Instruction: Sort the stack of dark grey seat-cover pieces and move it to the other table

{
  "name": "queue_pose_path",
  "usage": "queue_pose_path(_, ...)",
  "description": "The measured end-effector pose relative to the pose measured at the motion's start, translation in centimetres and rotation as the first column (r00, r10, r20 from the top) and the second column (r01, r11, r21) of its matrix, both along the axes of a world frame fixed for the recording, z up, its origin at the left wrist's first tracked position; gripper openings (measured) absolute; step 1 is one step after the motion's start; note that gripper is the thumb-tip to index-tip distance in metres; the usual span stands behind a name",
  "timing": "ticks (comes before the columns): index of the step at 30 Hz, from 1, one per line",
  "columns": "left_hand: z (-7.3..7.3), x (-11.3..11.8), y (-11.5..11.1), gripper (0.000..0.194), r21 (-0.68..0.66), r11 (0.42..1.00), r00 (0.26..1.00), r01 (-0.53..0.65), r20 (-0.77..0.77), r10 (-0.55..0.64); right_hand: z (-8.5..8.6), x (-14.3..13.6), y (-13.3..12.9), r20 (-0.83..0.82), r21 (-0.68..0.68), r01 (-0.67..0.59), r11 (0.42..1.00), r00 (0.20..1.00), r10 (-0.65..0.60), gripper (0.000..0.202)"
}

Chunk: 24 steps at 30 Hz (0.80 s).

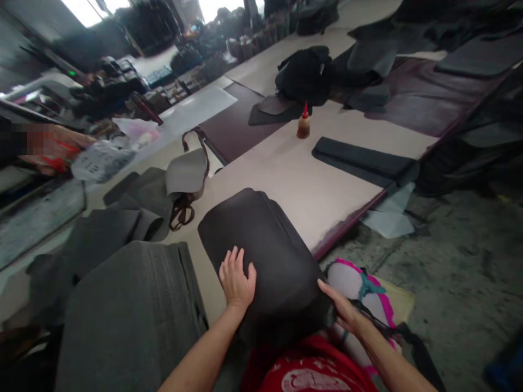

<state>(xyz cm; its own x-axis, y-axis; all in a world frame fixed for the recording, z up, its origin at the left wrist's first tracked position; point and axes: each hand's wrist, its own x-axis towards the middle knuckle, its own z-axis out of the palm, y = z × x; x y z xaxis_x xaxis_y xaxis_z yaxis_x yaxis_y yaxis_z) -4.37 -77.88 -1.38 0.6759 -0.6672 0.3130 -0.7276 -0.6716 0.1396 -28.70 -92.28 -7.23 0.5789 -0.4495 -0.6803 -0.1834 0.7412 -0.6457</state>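
A black leather-like piece with rounded corners and layered edges lies at the near edge of the table, its front end against my body. Flat on its left side rests my left hand, fingers stretched out. At its right edge my right hand grips the rim, partly hidden below it. Left of it stands a thick pile of dark grey sheets. Beyond that pile are a grey flap piece and a brown strap.
A small bottle with a red tip stands farther back on the pale table. Dark folded panels lie to the right, and a black bundle sits behind. A pink-edged cushion is below the table's right edge. Another person's arm shows at far left.
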Motion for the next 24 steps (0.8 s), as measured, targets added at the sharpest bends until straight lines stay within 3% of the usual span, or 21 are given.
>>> queue_pose_path(5,-0.1,0.0,0.0,0.045,0.001,1.0,1.0,-0.007,0.004,0.007,1.2,0.8,0.6,0.215,0.227,-0.088,0.97,0.976,0.039,0.053)
queue_pose_path(11,-0.2,0.0,0.0,0.046,0.003,1.0,1.0,-0.012,0.001,0.012,0.5,1.1,0.8,0.146,0.362,0.038,0.931,0.985,-0.097,0.052)
queue_pose_path(17,-0.2,0.0,0.0,0.046,-0.015,1.0,1.0,-0.005,-0.014,0.005,0.2,0.4,0.3,0.159,0.366,0.034,0.93,0.982,-0.098,0.049)
queue_pose_path(24,-0.3,0.1,0.0,0.045,-0.025,1.0,1.0,0.0,-0.02,-0.001,1.5,0.3,0.1,0.182,0.284,0.059,0.957,0.977,-0.115,0.048)
